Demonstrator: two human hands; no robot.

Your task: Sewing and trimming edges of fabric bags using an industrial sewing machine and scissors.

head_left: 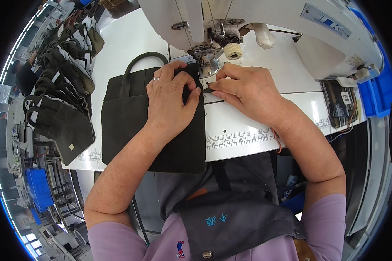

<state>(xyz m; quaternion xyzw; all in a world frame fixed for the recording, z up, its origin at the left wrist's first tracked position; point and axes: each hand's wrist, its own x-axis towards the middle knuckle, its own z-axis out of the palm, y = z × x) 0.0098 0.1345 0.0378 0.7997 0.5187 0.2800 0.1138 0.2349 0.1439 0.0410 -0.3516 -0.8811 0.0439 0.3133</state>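
A dark olive-black fabric bag panel (130, 130) with a looped handle lies flat on the sewing table, its right edge beside the sewing machine's presser foot and needle area (209, 65). My left hand (172, 95), with a ring on one finger, rests on the panel's upper right. Its fingers are bent, and the thumb and index finger come together at the panel's right edge. Just right of that edge, my right hand (248, 89) pinches a small dark strip (209, 90) between thumb and fingers. Whether the strip joins the panel cannot be made out.
A white sewing machine head (274, 17) overhangs the far side. Several similar dark bag pieces (65, 126) are stacked along the table's left. A printed ruler (239, 138) runs along the near edge. Blue bins (374, 95) and a dark flat packet (340, 102) sit at right.
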